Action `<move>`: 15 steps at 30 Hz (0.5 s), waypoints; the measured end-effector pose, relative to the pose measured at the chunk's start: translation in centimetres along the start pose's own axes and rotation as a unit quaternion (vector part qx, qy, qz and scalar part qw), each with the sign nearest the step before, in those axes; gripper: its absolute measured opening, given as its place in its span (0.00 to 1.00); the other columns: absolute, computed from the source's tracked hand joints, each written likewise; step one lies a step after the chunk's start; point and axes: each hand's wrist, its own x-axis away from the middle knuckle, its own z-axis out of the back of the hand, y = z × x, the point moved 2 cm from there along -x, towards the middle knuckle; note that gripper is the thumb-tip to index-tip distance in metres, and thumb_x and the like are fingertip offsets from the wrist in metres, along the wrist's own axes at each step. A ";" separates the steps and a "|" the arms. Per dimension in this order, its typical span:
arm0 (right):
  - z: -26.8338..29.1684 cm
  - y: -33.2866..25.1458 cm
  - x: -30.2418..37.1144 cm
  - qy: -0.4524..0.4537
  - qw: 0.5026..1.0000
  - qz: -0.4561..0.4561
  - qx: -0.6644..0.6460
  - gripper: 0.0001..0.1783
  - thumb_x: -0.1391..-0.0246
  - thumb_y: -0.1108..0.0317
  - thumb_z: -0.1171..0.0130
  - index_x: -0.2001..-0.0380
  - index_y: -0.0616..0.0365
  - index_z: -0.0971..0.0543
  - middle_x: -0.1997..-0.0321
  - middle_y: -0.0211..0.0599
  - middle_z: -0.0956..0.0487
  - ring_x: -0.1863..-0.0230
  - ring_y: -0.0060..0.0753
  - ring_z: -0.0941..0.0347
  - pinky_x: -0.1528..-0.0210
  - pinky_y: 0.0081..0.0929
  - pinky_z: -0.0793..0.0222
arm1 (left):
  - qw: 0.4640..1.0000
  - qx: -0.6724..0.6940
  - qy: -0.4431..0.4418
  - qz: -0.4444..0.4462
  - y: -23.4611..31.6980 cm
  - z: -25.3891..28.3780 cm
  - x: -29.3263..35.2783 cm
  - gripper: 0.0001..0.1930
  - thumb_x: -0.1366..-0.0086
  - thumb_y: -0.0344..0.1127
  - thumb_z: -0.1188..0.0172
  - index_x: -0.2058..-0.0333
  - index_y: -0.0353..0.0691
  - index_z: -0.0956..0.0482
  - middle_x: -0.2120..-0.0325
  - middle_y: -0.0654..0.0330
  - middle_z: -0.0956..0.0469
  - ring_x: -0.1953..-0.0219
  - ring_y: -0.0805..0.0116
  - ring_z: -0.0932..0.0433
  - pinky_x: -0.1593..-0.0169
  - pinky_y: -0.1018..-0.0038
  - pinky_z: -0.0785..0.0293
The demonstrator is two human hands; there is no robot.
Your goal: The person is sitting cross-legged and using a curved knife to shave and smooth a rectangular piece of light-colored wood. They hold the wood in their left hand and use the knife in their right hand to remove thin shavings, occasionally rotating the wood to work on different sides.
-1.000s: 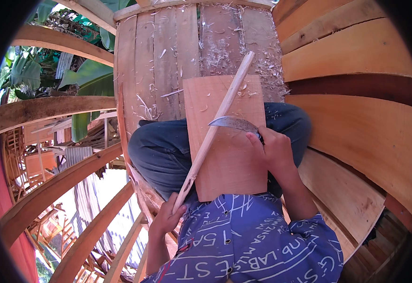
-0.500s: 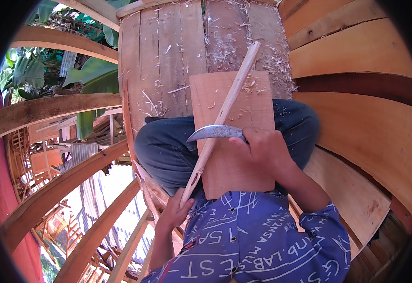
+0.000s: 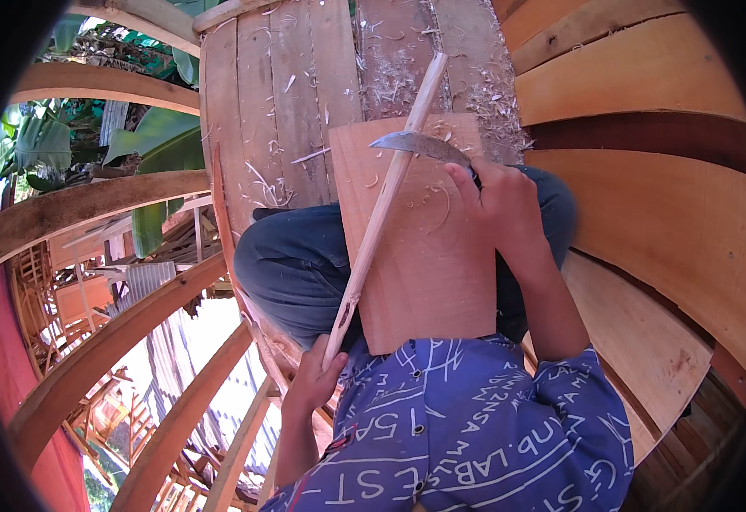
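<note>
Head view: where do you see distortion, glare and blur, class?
Head view: the right-hand boards bow near the rim; head view: the bright patch beyond the left rails is washed out; head view: the curved knife shows little obvious motion blur.

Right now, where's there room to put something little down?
Lower right on the wooden board, between the stick, the shirt and the right hand, looks roomiest. It's crowded higher up, where the curved knife crosses the stick, and the planks beyond are littered with shavings.
</note>
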 end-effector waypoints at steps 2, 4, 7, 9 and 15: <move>-0.2 -0.1 0.6 0.025 0.999 0.020 -0.014 0.26 0.41 0.47 0.47 0.74 0.62 0.20 0.78 0.50 0.22 0.74 0.54 0.22 0.71 0.45 0.28 | 1.000 -0.001 -0.013 -0.007 -0.2 0.2 -0.3 0.18 0.34 0.44 0.44 0.56 0.33 0.30 0.76 0.56 0.29 0.71 0.70 0.33 0.65 0.70 0.33; -1.2 -2.3 3.1 -0.043 0.993 0.110 -0.014 0.25 0.41 0.49 0.46 0.77 0.63 0.23 0.79 0.53 0.24 0.75 0.54 0.23 0.72 0.44 0.29 | 1.000 -0.011 -0.014 -0.004 -0.2 0.5 -0.4 0.18 0.34 0.44 0.44 0.57 0.32 0.30 0.76 0.56 0.29 0.71 0.70 0.33 0.65 0.70 0.33; -1.6 -1.8 2.6 -0.033 0.994 0.098 -0.016 0.25 0.41 0.49 0.45 0.78 0.62 0.24 0.80 0.53 0.25 0.76 0.54 0.24 0.73 0.43 0.30 | 1.000 -0.013 -0.017 -0.001 0.0 0.4 -0.6 0.18 0.33 0.44 0.44 0.58 0.32 0.30 0.76 0.55 0.30 0.71 0.70 0.33 0.65 0.70 0.33; 0.1 0.7 -1.2 0.042 0.999 -0.024 0.003 0.26 0.42 0.48 0.44 0.78 0.62 0.24 0.80 0.52 0.25 0.76 0.55 0.25 0.74 0.43 0.31 | 1.000 -0.011 -0.011 0.005 0.2 0.5 -0.3 0.18 0.33 0.45 0.45 0.58 0.32 0.30 0.76 0.55 0.30 0.71 0.70 0.33 0.65 0.69 0.33; -2.1 -1.9 1.8 0.002 0.989 0.147 0.001 0.25 0.41 0.48 0.46 0.78 0.61 0.23 0.79 0.52 0.24 0.75 0.56 0.25 0.72 0.45 0.30 | 1.000 0.004 -0.005 -0.014 -0.2 0.4 -0.7 0.20 0.33 0.48 0.46 0.60 0.32 0.30 0.76 0.56 0.30 0.71 0.71 0.33 0.66 0.70 0.33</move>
